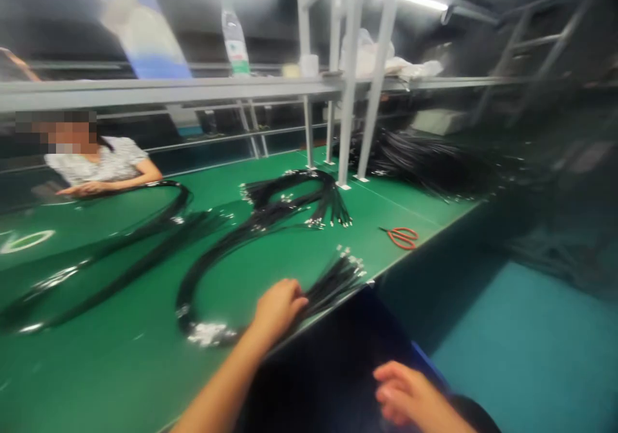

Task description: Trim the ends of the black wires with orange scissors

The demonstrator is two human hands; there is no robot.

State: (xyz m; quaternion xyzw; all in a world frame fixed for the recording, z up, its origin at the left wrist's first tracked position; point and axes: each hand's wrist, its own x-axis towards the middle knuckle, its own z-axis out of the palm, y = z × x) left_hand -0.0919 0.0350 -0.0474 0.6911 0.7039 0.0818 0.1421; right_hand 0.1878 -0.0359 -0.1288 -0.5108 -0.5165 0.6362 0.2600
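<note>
Along the green counter's [159, 368] near edge, the left hand [281, 301] grips a bundle of black cables [333, 284] close to its pale-tipped end; the right hand [400, 391], empty with fingers loosely curled, hangs beyond the edge.

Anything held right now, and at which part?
Black cable bundle, in the left hand, just behind its fanned-out end with white connectors. Right hand: nothing visible in it.
</note>
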